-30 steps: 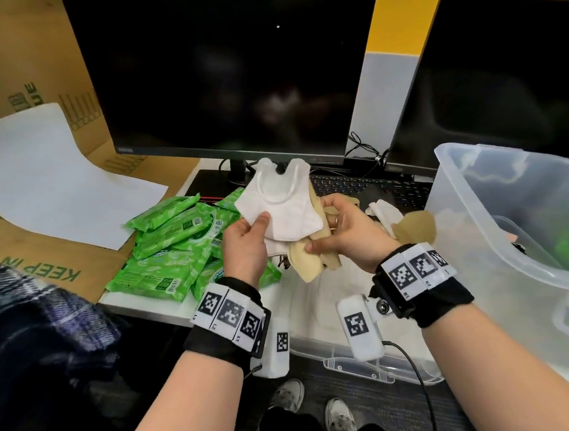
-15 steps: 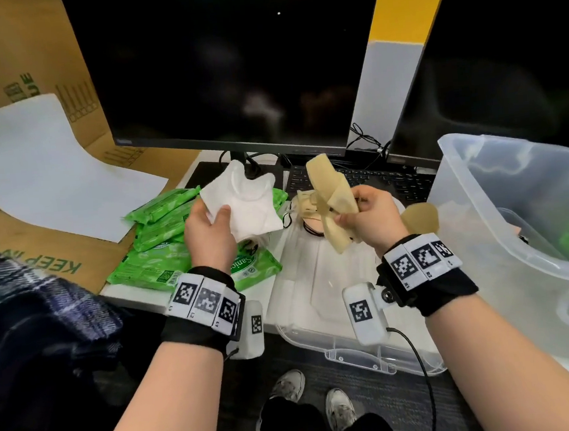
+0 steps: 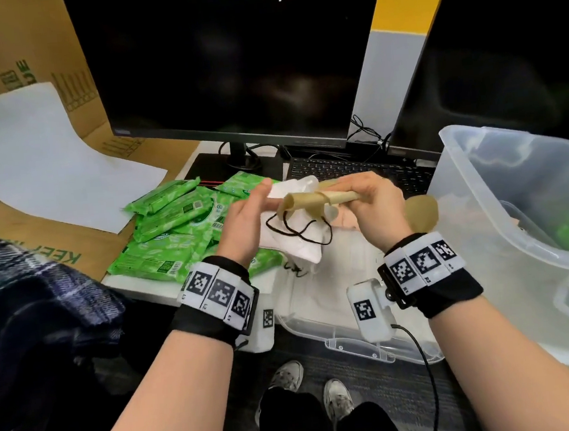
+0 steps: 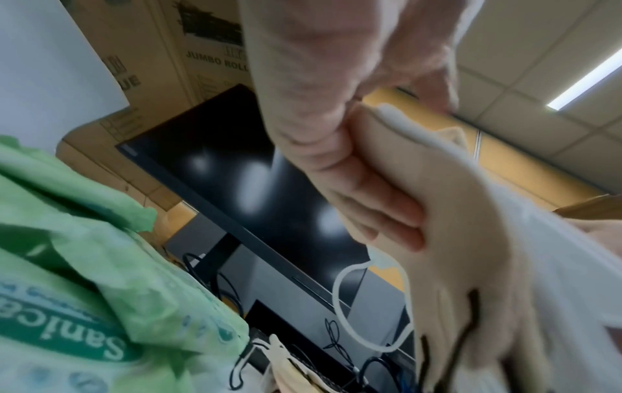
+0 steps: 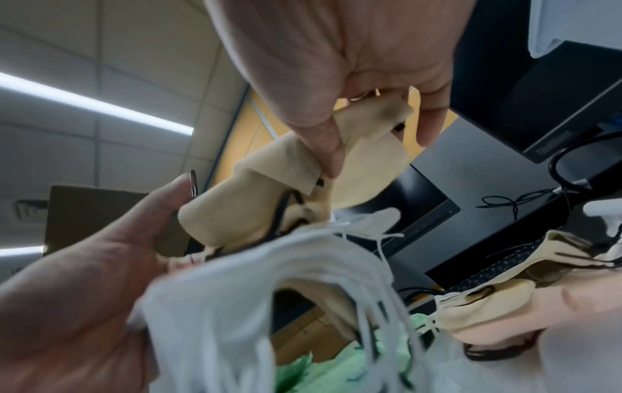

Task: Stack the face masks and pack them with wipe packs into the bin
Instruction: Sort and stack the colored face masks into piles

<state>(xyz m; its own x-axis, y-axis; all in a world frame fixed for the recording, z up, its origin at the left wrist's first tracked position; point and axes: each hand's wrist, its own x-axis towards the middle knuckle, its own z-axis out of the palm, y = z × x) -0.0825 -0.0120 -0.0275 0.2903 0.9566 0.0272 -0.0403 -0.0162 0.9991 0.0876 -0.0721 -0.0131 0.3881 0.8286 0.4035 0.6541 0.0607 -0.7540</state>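
My left hand grips a stack of white face masks, fingers curled round its edge. My right hand pinches a few beige face masks with black ear loops and holds them lying sideways against the top of the white stack. In the right wrist view my thumb and fingers press the beige masks just above the white masks. Green wipe packs lie piled on the desk left of my hands. The clear plastic bin stands at the right, with something green inside.
The bin's clear lid lies on the desk edge under my hands. Another beige mask sits beside the bin wall. Two dark monitors and a keyboard stand behind. Cardboard and a white sheet lie at left.
Half a second ago my hands were apart, white masks in the left and beige in the right. They have come together, and the beige masks now lie sideways against the white stack.
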